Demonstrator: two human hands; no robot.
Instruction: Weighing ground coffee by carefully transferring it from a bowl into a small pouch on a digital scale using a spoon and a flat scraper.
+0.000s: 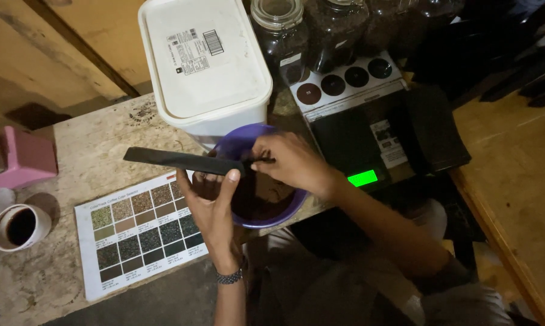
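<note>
My left hand [212, 202] grips a long flat black bar [176, 159] that juts out to the left, level over the table. My right hand [293, 162] pinches the bar's right end above a purple bowl [233, 143]. The bowl holds dark brown grounds [266, 202] and sits at the table's front edge. A beaded band circles my left wrist.
A big white lidded tub [203, 60] stands just behind the bowl. A laminated colour chart [141, 232] lies left, with a white cup of dark liquid [18, 226] and a pink box [25, 158] beyond. Glass jars [281, 33], a disc-sample card [345, 78] and a black scale with a green display [363, 178] sit right.
</note>
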